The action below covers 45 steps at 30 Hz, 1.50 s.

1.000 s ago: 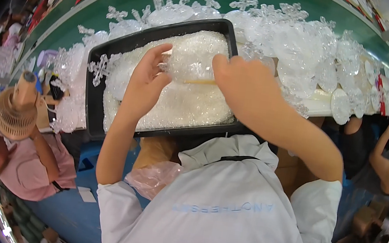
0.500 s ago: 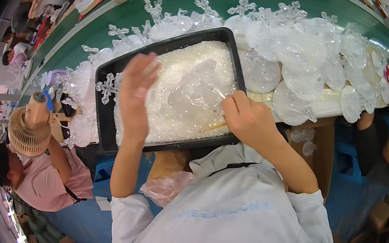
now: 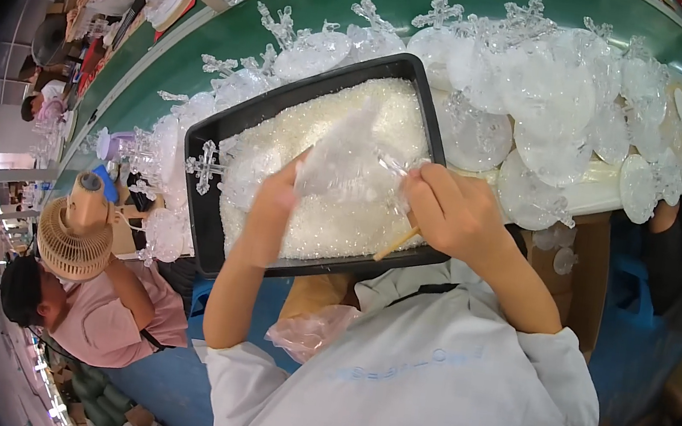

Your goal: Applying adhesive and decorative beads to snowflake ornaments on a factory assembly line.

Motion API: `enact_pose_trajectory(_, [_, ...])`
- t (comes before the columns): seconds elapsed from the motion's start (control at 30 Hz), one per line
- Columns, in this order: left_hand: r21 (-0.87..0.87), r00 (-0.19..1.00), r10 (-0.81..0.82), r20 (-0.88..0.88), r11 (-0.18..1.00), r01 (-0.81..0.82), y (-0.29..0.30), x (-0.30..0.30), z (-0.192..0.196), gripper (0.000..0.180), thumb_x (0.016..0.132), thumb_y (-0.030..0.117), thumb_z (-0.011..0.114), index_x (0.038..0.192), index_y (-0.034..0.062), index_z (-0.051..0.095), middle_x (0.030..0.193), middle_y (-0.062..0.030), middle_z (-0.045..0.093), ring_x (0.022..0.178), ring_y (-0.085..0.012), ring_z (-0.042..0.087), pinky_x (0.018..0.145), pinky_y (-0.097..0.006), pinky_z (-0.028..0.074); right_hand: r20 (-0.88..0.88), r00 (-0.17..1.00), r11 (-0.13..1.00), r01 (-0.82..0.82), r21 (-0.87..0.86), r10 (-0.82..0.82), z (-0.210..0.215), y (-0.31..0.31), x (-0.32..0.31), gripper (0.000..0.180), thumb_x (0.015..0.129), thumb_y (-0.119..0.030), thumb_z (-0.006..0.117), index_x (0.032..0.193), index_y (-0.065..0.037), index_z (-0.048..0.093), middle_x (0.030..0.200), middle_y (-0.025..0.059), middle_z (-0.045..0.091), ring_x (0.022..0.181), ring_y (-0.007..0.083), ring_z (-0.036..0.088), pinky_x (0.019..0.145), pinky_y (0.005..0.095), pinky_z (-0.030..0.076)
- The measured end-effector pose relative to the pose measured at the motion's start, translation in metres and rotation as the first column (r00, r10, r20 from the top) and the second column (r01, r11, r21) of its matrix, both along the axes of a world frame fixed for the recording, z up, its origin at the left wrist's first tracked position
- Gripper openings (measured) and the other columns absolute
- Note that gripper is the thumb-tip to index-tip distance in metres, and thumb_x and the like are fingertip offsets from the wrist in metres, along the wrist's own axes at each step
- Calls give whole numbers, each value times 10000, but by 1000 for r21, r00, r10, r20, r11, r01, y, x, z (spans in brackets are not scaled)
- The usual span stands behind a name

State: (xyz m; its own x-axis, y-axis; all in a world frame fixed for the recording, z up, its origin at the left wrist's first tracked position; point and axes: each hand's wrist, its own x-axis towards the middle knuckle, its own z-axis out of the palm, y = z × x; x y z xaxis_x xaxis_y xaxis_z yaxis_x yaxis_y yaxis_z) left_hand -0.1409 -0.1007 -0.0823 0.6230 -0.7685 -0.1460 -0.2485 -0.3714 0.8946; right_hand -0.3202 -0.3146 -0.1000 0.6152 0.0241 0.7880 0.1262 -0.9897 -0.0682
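A black tray (image 3: 188, 219) full of glittering white granules (image 3: 328, 242) lies in front of me. Above the granules I have a clear, glittery disc-like ornament (image 3: 343, 162), smeared by motion. My right hand (image 3: 455, 212) is closed on its clear stem at the right side. A thin yellowish stick (image 3: 397, 245) juts out below the same hand; its other end is hidden. At the ornament's left edge is my left hand (image 3: 274, 209), too blurred to show whether its fingers grip or only touch. Another clear piece with a snowflake-shaped end (image 3: 206, 168) lies at the tray's left side.
Several clear discs with snowflake-shaped tops (image 3: 547, 89) crowd the green table (image 3: 334, 5) behind and beside the tray. At left, a person in pink (image 3: 109, 303) sits near a beige fan (image 3: 76, 230). A pinkish plastic bag (image 3: 313, 330) hangs below the tray's front edge.
My left hand has dropped from its raised place over the tray's left part to the ornament's left edge. My right hand keeps its hold, and the ornament has turned. The whole view has shifted slightly.
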Motion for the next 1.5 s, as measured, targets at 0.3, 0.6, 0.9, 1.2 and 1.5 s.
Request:
enact_pose_trajectory(0.3, [-637,972,128,-199,736,-227,12,-6,11,777,999,449,422,1539,-106,368,1569,-293,425,1498,-368,382,1257,-470,236,25,993,991,-116,65,114,5,-3,3,167,777,-19,723,785,-72,565,787,45,594,592,132,600,446,263,436])
enact_pose_trajectory(0.6, [-343,997,12,81,939,17,20,-12,6,760,997,512,433,1441,-99,522,1487,-225,551,1395,-332,513,1197,-435,355,36,988,989,-149,-16,149,5,-1,5,122,770,30,709,846,2,618,817,95,615,589,185,602,463,292,449])
enact_pose_trajectory(0.9, [-570,972,233,12,800,-185,12,-17,26,864,932,585,492,1407,-135,542,1442,-285,573,1370,-336,548,1207,-428,342,66,987,988,-148,39,145,7,0,6,122,769,27,710,856,12,625,809,97,620,590,158,607,433,273,417])
enact_pose_trajectory(1.2, [-318,988,-50,149,943,96,13,-17,33,752,956,525,505,1425,-61,554,1385,-213,642,1310,-320,603,1136,-396,406,-1,991,983,-133,124,134,9,6,4,177,746,2,731,893,1,633,853,111,656,612,204,630,473,299,469])
enact_pose_trajectory(1.5, [-213,910,207,359,968,-136,15,-15,57,191,1028,100,581,1086,-8,728,979,-98,781,935,-173,723,867,-297,531,-4,998,975,-65,212,67,47,4,7,247,784,-45,813,989,-6,682,790,79,625,592,218,619,474,343,471])
